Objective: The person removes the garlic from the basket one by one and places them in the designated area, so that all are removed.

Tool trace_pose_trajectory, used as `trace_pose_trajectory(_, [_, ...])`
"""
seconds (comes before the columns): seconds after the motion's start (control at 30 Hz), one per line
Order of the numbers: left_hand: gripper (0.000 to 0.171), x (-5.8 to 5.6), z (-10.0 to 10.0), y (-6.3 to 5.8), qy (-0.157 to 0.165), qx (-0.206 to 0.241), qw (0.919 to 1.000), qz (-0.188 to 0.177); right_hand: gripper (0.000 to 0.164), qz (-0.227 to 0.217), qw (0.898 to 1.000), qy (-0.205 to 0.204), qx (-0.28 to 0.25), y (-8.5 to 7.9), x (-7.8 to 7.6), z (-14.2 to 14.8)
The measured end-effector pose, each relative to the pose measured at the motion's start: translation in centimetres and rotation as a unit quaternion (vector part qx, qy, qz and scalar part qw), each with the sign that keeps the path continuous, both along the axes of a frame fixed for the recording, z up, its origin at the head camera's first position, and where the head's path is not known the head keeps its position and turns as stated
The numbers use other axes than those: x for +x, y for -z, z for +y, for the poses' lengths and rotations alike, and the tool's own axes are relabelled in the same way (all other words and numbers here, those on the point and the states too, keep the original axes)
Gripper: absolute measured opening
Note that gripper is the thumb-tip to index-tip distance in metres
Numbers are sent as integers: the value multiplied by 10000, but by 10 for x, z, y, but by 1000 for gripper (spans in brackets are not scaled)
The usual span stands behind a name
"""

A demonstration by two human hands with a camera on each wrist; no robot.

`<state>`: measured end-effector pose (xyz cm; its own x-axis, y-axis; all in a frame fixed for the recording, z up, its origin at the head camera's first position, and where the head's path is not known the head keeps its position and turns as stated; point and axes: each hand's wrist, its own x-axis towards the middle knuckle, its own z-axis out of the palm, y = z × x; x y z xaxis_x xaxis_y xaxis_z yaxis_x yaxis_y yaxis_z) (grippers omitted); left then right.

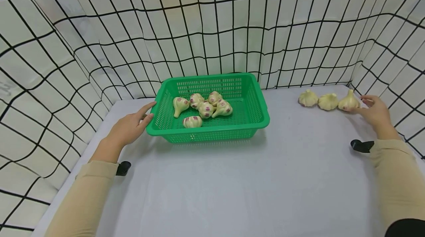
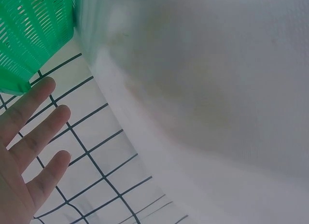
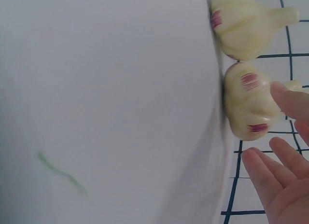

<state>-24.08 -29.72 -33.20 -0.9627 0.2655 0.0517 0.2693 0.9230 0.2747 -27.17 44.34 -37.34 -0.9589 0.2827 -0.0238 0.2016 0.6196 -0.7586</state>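
A green plastic basket (image 1: 207, 130) stands on the white table with several purple-striped garlic bulbs (image 1: 206, 110) lying in it. My left hand (image 1: 127, 128) is at the basket's left end, fingertips right at the rim; the left wrist view shows its fingers (image 2: 30, 143) spread and fairly straight. On the right, three garlic bulbs stand in a row: a left one (image 1: 308, 98), a middle one (image 1: 328, 102) and a right one (image 1: 348, 101). Beside the right one is my right hand (image 1: 375, 111). In the right wrist view its thumb (image 3: 290, 101) overlaps that bulb (image 3: 248, 103), while the other fingers are spread below it.
Black netting (image 1: 232, 37) over white walls rises behind the table and along both sides. The right hand is close to the netting on the right. A white tabletop (image 1: 232, 185) stretches in front of the basket and between the hands.
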Motion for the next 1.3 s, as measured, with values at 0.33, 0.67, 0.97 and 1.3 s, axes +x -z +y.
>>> trace_pose_trajectory(0.33, [64, -1, 0, 0, 7, -12, 10000, -22, 53, 709, 9965, 24, -443, -17, 10, -5])
trace_pose_trajectory(0.67, [65, -1, 1, -2, 12, -27, 10000, -5, 36, 1279, 9895, -415, -535, -35, 9, -31])
trace_pose_trajectory(0.97, [64, -1, 0, 0, 8, -22, 10000, -10, 57, 1370, 9865, -876, -195, -48, 3, -66])
trace_pose_trajectory(1.3, [64, -1, -1, 1, 28, -14, 10000, 38, 55, 1527, 9751, -1597, 175, -74, -8, -110])
